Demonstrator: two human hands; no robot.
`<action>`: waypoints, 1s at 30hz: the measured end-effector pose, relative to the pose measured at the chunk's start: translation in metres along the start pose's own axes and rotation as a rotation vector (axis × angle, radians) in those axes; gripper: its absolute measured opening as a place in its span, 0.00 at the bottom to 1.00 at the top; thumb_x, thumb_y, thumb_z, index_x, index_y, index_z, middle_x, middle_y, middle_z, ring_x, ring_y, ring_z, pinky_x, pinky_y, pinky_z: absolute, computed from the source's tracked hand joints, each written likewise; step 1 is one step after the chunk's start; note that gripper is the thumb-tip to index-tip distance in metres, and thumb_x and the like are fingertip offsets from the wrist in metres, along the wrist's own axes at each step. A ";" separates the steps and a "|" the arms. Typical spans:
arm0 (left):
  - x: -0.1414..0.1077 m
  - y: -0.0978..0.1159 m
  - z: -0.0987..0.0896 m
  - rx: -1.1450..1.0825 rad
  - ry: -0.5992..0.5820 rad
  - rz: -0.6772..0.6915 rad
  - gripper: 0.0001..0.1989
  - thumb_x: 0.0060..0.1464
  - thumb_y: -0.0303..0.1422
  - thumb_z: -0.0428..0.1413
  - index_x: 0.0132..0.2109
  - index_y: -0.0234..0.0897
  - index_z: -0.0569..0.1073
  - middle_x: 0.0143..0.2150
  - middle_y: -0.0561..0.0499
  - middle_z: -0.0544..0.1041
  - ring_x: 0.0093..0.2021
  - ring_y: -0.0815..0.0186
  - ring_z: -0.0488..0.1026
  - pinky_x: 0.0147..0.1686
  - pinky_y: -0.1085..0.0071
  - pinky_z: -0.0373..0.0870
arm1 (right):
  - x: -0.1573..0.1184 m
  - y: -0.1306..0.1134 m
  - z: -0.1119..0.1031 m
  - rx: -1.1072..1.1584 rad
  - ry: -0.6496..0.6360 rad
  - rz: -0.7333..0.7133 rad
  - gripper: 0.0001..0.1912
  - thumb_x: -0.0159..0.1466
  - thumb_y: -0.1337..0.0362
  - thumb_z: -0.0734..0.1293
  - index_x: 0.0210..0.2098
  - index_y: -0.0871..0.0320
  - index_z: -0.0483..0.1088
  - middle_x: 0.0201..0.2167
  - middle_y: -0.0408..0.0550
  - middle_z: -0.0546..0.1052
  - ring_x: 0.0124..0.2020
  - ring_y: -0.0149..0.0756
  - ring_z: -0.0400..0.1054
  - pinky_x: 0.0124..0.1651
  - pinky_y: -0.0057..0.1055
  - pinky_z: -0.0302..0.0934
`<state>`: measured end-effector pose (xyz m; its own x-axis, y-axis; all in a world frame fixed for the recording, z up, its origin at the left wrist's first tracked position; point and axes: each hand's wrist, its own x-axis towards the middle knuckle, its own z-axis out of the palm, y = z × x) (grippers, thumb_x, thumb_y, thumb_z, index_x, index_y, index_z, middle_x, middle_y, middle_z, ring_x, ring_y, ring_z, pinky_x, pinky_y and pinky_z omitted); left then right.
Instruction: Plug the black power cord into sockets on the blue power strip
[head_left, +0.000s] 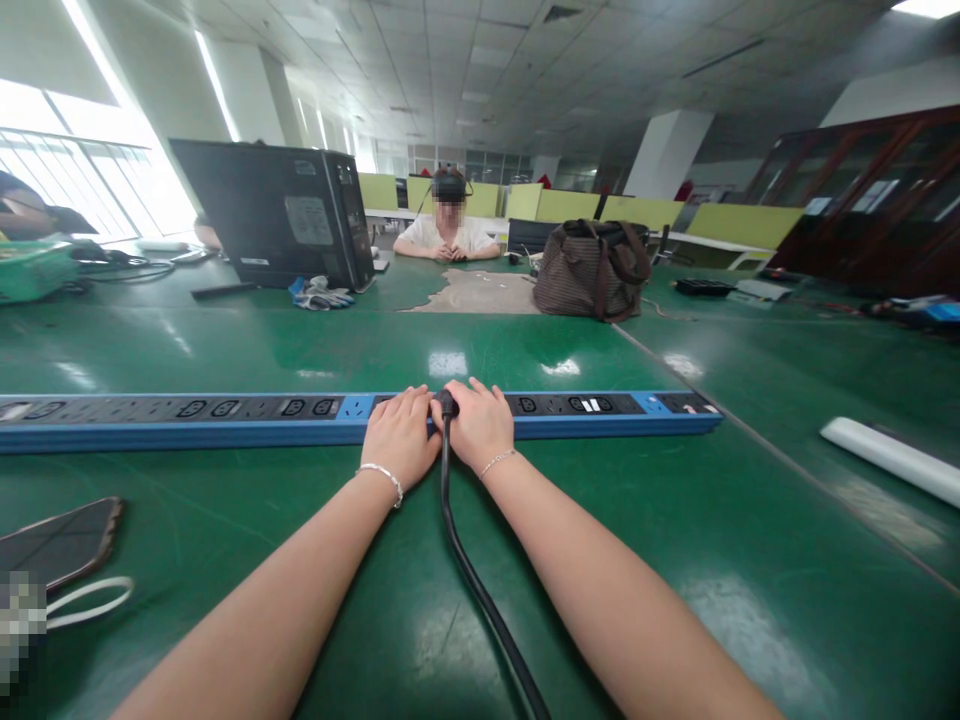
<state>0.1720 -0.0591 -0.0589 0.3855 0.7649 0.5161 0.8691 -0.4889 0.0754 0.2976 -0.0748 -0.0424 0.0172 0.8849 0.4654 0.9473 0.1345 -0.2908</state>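
A long blue power strip (247,432) with black sockets lies across the green table. A black power cord (469,570) runs up between my forearms to its plug (447,404), which sits at the strip's socket face; whether it is fully seated is hidden. My right hand (480,425) is closed around the plug from the right, its fingers reaching over the strip. Just left of the plug, my left hand (401,435) wraps over the strip, holding it, with its thumb beside the plug.
Farther back stand a black computer case (270,210), gloves (321,293) and a brown bag (589,268). Across the table sits a person (448,235). A phone (64,540) lies at left, a white bar (896,460) at right, a green basket (34,268) far left.
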 end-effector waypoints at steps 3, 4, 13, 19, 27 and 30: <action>0.000 0.000 -0.001 -0.023 -0.012 -0.002 0.20 0.56 0.35 0.46 0.54 0.33 0.67 0.57 0.42 0.70 0.59 0.56 0.64 0.56 0.59 0.59 | -0.003 0.001 0.000 0.015 -0.018 0.026 0.17 0.64 0.54 0.57 0.48 0.51 0.68 0.47 0.47 0.76 0.56 0.42 0.62 0.59 0.45 0.47; 0.000 0.001 -0.002 -0.030 -0.018 -0.005 0.20 0.55 0.35 0.46 0.54 0.33 0.67 0.57 0.42 0.70 0.59 0.55 0.64 0.56 0.59 0.58 | -0.004 0.002 0.000 0.019 -0.021 0.022 0.18 0.64 0.54 0.58 0.50 0.50 0.67 0.49 0.46 0.75 0.57 0.42 0.61 0.60 0.44 0.48; 0.002 0.005 -0.006 -0.150 0.052 0.181 0.26 0.56 0.34 0.48 0.62 0.38 0.58 0.63 0.44 0.63 0.60 0.59 0.61 0.56 0.61 0.58 | 0.004 0.024 -0.012 0.288 -0.205 0.050 0.34 0.56 0.67 0.61 0.62 0.59 0.55 0.57 0.53 0.67 0.57 0.41 0.63 0.59 0.38 0.55; 0.012 0.002 -0.013 -0.152 0.083 0.151 0.17 0.58 0.39 0.48 0.51 0.42 0.70 0.51 0.50 0.76 0.56 0.62 0.67 0.56 0.61 0.58 | 0.004 0.054 -0.023 0.604 -0.336 0.034 0.37 0.52 0.76 0.55 0.62 0.61 0.54 0.60 0.51 0.65 0.58 0.32 0.62 0.58 0.32 0.58; 0.016 0.001 -0.015 -0.100 0.024 0.115 0.17 0.56 0.28 0.47 0.51 0.47 0.70 0.51 0.53 0.76 0.53 0.65 0.69 0.55 0.62 0.59 | -0.027 0.059 -0.030 -0.034 -0.190 -0.105 0.30 0.56 0.72 0.59 0.59 0.62 0.60 0.62 0.53 0.60 0.64 0.39 0.49 0.65 0.43 0.42; 0.017 0.003 -0.015 -0.109 0.012 0.115 0.17 0.56 0.27 0.46 0.50 0.46 0.70 0.49 0.52 0.77 0.49 0.65 0.72 0.53 0.63 0.61 | -0.030 0.056 -0.026 -0.088 -0.168 -0.095 0.28 0.60 0.67 0.60 0.60 0.61 0.60 0.63 0.52 0.60 0.64 0.41 0.49 0.65 0.43 0.42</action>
<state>0.1763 -0.0543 -0.0369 0.4760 0.6968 0.5366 0.7804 -0.6160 0.1075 0.3584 -0.1049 -0.0509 -0.1196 0.9330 0.3395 0.9667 0.1874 -0.1745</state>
